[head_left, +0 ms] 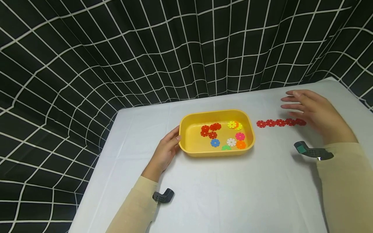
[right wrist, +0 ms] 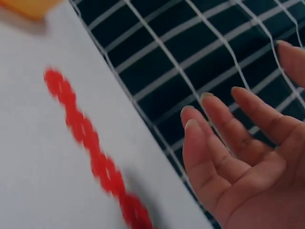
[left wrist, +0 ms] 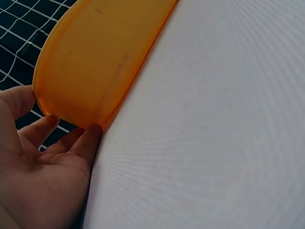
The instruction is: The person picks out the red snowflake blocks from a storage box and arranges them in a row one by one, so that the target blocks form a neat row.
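My left hand (head_left: 166, 150) holds the left end of a yellow plastic tray (head_left: 186, 149), thumb at the rim and the other fingers against the outer wall. In the left wrist view, fingertips (left wrist: 94, 129) press the tray's end wall (left wrist: 90, 62) low down. My right hand (head_left: 310, 110) is raised at the right with its fingers spread and nothing in them. Below and left of it, a straight chain of red snowflake discs (head_left: 281, 123) lies on the table. The right wrist view shows this chain (right wrist: 83, 133) blurred, apart from the fingers.
Inside the tray are several red discs (head_left: 205, 128), plus a blue disc (head_left: 215, 142), a white disc (head_left: 231, 142), a green disc (head_left: 226, 148) and pink, orange and yellow ones. A white cloth covers the table (head_left: 227, 194). A dark grid-patterned curtain (head_left: 175, 48) hangs behind it.
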A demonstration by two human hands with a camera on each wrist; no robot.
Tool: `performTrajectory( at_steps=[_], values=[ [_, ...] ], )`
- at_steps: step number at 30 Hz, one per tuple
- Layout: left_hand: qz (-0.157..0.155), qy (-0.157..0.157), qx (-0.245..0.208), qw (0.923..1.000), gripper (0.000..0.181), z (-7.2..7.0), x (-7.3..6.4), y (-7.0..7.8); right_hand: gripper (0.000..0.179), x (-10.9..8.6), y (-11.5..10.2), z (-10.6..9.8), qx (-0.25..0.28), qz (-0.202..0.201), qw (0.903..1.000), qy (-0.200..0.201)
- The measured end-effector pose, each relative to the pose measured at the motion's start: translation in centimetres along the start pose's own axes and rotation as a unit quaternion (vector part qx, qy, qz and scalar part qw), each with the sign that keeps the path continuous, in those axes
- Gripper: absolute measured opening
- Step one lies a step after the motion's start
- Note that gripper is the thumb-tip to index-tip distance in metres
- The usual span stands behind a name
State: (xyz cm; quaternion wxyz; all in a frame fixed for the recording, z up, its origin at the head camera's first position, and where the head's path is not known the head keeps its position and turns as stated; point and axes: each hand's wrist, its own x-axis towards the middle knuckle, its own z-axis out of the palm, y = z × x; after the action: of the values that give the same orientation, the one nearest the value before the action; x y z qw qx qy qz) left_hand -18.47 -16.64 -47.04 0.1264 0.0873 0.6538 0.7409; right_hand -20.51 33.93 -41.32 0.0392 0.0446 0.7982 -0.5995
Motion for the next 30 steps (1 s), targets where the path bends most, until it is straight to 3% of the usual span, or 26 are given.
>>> performTrajectory(
  at_steps=[6, 13, 20, 30],
  values=[
    [0.0, 0.002, -0.003, 1.0, 0.053, 0.0, 0.0, -0.1, 0.061, -0.4, -2.4, 3.0, 0.044, -0.058, 0.9968, -0.032],
    [0.001, 0.001, 0.0, 1.0, 0.053, -0.1, 0.1, -0.1, 0.055, -0.7, -4.6, 6.4, 0.098, -0.09, 0.9891, -0.065],
    [0.003, 0.001, 0.002, 1.0, 0.053, 0.1, 0.1, 0.0, 0.06, -1.1, -5.7, 9.4, 0.07, -0.094, 0.9895, -0.084],
    [0.004, 0.002, 0.005, 1.0, 0.053, 0.1, 0.0, 0.1, 0.055, -1.1, -6.6, 13.0, 0.053, -0.125, 0.9821, -0.13]
  ],
)
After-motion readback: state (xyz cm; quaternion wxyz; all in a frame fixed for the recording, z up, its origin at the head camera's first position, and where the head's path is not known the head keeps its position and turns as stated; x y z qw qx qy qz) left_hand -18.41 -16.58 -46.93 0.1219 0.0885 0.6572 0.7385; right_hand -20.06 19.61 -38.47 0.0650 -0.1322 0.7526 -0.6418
